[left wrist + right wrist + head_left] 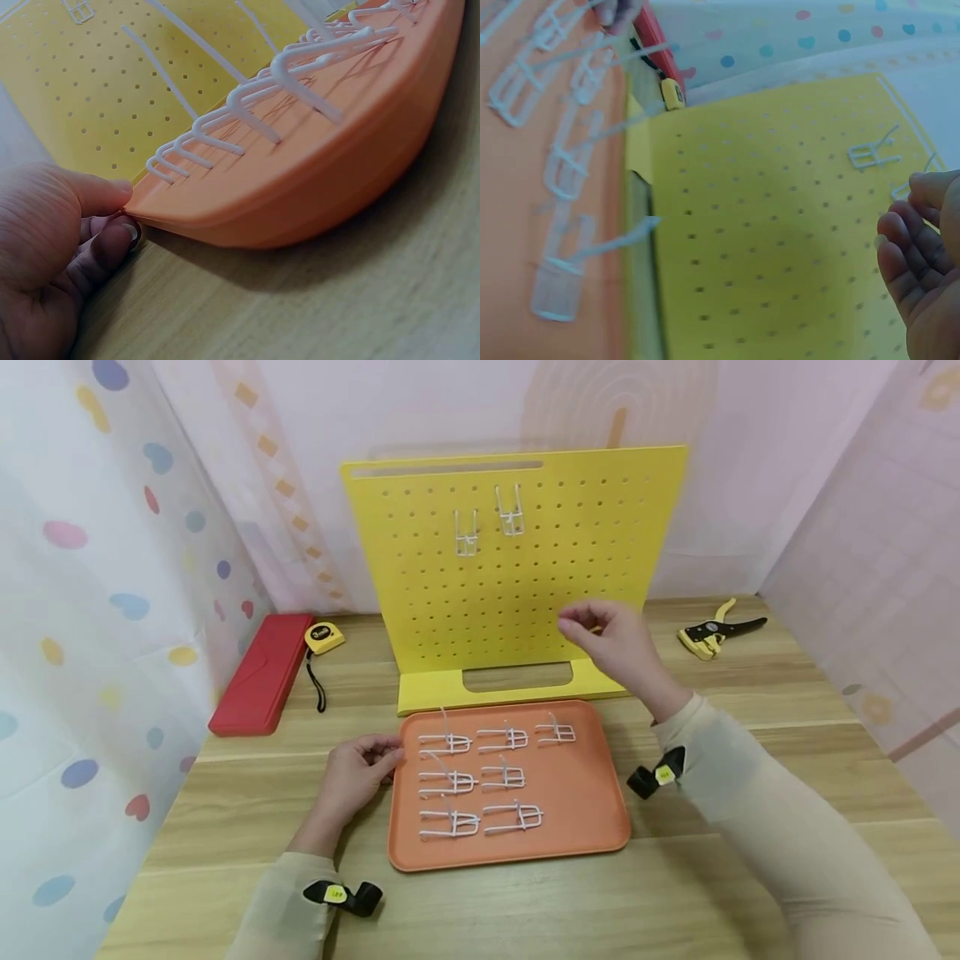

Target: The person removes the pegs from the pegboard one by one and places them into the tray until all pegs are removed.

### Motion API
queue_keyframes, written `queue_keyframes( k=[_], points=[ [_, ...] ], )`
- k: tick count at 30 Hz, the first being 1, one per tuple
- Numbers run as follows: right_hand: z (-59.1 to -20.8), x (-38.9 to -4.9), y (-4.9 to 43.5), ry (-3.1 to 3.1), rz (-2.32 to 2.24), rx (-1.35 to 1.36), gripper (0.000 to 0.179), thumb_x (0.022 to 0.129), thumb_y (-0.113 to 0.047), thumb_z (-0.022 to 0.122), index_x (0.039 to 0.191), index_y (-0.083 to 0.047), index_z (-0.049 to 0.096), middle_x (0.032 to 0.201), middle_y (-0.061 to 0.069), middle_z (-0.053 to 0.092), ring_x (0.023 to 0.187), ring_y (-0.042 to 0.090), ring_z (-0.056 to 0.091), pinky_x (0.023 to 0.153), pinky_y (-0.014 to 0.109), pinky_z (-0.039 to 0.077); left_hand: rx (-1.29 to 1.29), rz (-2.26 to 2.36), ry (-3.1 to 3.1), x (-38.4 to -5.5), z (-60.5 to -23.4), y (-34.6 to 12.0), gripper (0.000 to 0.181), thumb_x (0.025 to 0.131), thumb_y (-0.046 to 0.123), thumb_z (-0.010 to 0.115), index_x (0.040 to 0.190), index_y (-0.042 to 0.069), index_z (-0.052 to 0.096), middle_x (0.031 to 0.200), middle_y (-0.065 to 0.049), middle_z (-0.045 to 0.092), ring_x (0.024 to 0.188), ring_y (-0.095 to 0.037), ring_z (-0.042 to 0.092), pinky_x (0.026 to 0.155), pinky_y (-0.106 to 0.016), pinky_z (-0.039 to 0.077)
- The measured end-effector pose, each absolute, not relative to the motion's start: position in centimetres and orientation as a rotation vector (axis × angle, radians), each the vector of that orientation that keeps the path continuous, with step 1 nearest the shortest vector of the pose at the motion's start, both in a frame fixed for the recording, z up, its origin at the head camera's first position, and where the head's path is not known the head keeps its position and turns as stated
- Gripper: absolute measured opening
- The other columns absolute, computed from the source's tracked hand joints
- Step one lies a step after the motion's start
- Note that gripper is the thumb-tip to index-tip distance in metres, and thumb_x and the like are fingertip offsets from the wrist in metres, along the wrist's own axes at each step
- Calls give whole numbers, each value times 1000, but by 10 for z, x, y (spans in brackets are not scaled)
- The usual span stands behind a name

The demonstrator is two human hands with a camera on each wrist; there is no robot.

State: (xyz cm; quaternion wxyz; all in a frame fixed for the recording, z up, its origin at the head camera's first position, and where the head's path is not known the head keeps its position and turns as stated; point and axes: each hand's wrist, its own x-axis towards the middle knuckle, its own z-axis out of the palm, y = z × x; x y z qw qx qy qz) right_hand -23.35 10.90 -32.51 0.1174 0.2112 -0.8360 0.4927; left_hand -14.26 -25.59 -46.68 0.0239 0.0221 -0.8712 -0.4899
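Several white wire pegboard hooks point(453, 832) lie in rows on an orange tray point(577, 802), mostly over its left and middle. My left hand point(354, 779) pinches the tray's left rim; in the left wrist view the thumb point(105, 196) is on the rim, fingers below it. Behind the tray stands a yellow pegboard point(442, 618). Two more wire hooks, a lower left one point(466, 545) and a higher right one point(512, 521), hang near its top. My right hand point(618, 643) is in front of the board's lower right, fingers loosely bent, with nothing visible in it.
On the left lie a red case point(258, 677) and a yellow tape measure point(325, 637) with a black strap. A yellow-and-black wire stripper point(718, 630) lies at the back right. Patterned curtains point(90, 602) border the wooden table point(765, 727).
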Motion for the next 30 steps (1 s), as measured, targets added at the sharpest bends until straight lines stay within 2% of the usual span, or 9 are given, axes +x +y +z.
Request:
queue_keyframes(
  k=[7,12,21,30],
  points=[
    [-274,-263,82,-2419,1339,617,24,91,-28,68,107,-10,70,91,-1,69,81,10,60,67,25,49,49,-1539,-2664,-141,-468,-259,17,89,12,70,104,4,71,82,-10,67,64,-17,63,55,-28,55],
    [-253,-281,64,-2431,1331,592,26,91,-26,68,114,-13,68,92,-2,68,81,10,60,68,25,48,42,-1547,-2661,-142,-469,-258,17,89,13,70,104,4,71,82,-10,67,65,-17,63,55,-28,56],
    [-250,-294,46,-2428,1410,564,24,91,-24,67,114,-16,69,95,-1,69,83,12,61,68,25,49,72,-1517,-2697,-142,-468,-255,18,89,15,70,105,7,71,83,-8,67,66,-17,62,56,-28,55],
    [-252,-295,41,-2379,1448,530,19,93,-23,65,108,-14,71,103,-5,70,93,9,61,81,24,51,70,-1500,-2706,-142,-465,-255,17,89,14,70,105,7,71,82,-8,66,66,-18,62,55,-27,55]
  ],
)
